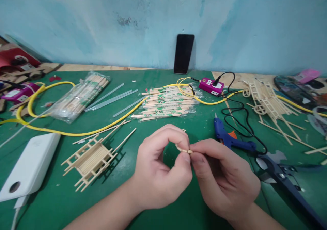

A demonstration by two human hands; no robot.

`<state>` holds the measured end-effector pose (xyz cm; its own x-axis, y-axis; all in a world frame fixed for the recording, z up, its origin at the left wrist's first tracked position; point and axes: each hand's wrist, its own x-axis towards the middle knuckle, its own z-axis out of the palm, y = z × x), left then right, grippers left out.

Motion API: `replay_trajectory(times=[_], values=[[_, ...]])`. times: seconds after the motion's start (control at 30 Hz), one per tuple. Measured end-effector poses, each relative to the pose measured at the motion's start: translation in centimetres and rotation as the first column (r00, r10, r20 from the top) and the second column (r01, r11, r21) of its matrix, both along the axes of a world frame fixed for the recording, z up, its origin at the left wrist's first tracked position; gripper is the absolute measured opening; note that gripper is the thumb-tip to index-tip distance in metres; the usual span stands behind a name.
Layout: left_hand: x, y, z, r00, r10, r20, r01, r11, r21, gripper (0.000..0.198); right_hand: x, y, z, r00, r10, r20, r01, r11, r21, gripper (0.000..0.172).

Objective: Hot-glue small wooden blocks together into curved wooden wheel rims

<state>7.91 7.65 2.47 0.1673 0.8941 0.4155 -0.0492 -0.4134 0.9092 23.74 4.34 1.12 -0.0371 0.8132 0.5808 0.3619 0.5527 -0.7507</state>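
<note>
My left hand (160,168) and my right hand (222,179) meet above the green mat (58,192). Both pinch a small assembly of thin wooden sticks (184,150) between thumb and fingers. Its far end is partly hidden by my fingertips. To the left of my left hand lies a stick-built wooden frame (90,163). A blue and orange hot glue gun (224,136) lies just beyond my right hand. Black scissors (281,177) lie to the right of that hand.
Wrapped bundles of wooden sticks (166,102) and clear glue sticks (107,99) lie ahead. A wooden wheeled model (268,102) stands at right. A white power bank (28,165) lies at left. Yellow cable (76,131) crosses the mat. A phone (183,53) leans on the blue wall (102,15).
</note>
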Motion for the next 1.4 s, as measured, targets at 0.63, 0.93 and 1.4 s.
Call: replay_trajectory(times=[0.63, 0.93, 1.4], values=[[0.1, -0.1, -0.3, 0.998, -0.013, 0.057, 0.013, 1.000, -0.007, 0.021, 0.2, 0.0, 0.2, 0.999, -0.049, 0.013, 0.049, 0.999, 0.009, 0.026], [0.1, 0.0, -0.3, 0.999, -0.006, 0.033, 0.006, 1.000, -0.011, 0.023, 0.1, 0.2, 0.4, 0.999, -0.016, 0.041, 0.015, 1.000, 0.025, 0.026], [0.3, -0.1, -1.0, 0.997, 0.067, 0.028, -0.070, 0.992, 0.108, 0.031, 0.4, 0.1, 0.3, 0.999, -0.044, -0.008, 0.044, 0.999, -0.008, 0.025]])
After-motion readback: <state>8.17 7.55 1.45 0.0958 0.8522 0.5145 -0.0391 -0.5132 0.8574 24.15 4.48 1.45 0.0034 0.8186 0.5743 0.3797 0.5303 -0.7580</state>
